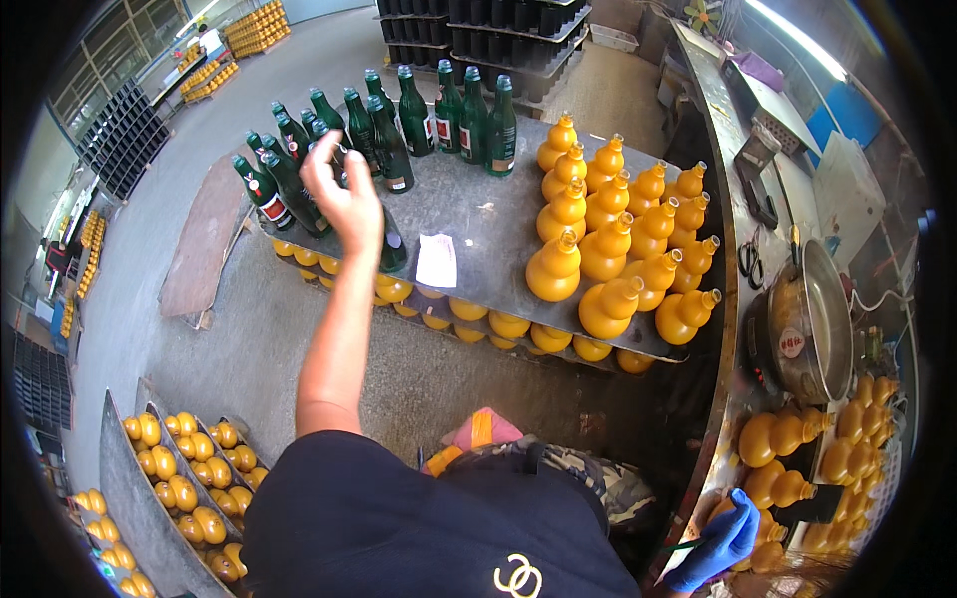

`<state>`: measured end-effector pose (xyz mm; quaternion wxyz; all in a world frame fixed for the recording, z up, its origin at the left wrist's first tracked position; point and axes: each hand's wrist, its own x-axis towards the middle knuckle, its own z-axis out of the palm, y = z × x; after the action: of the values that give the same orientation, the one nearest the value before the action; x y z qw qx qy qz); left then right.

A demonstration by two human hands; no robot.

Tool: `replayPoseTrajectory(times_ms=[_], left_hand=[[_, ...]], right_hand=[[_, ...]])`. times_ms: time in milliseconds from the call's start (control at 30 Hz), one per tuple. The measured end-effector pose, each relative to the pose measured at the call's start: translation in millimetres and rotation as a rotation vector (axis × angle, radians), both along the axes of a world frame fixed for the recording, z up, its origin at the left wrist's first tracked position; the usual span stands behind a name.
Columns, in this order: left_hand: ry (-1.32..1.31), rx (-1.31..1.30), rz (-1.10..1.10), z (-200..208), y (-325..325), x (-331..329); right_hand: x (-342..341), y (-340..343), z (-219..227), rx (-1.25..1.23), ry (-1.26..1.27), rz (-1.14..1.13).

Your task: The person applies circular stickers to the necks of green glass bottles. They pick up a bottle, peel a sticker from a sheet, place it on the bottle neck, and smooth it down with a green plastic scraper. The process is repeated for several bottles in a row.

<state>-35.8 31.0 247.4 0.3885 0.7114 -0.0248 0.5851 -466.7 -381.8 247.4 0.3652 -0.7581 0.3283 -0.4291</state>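
Note:
My left hand point(347, 199), bare, reaches over a group of dark green glass bottles point(417, 115) on the grey board. Its fingers are curved and apart, with nothing visible between them. One green bottle point(392, 247) stands just behind my left wrist, its upper part hidden by the hand. My right hand point(733, 538), in a blue glove, is low on the right with its fingers closed. A thin dark stick point(684, 545) juts out from its left side. Close to that hand, yellow-orange gourd-shaped bottles point(766, 485) lie on the side bench.
Several orange gourd bottles point(605, 246) stand on the board's right part. A white paper point(436, 261) lies near its front edge. Along the right bench are a metal pan point(825, 319) and scissors point(751, 261). Trays of gourd bottles point(204, 468) are at lower left; black crates point(513, 45) stack behind.

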Motion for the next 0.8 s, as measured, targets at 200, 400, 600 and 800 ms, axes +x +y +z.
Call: replayPoseTrajectory(times_ms=[200,400,600,800], left_hand=[[0.351,-0.126,-0.242,-55.0,71.8,54.2],[0.454,-0.024,-0.481,-46.1,54.8,49.2],[0.467,-0.147,-1.188,63.2,-15.7,-17.0],[0.391,-0.509,-2.084,100.2,-152.6,-64.5]], right_hand=[[3.4,11.4,-2.5,-0.222,0.057,0.026],[-34.5,17.4,-17.2,0.061,0.001,0.048],[-25.7,41.0,-1.7,0.529,0.217,0.153],[32.4,53.0,-19.2,0.522,0.021,0.721]])
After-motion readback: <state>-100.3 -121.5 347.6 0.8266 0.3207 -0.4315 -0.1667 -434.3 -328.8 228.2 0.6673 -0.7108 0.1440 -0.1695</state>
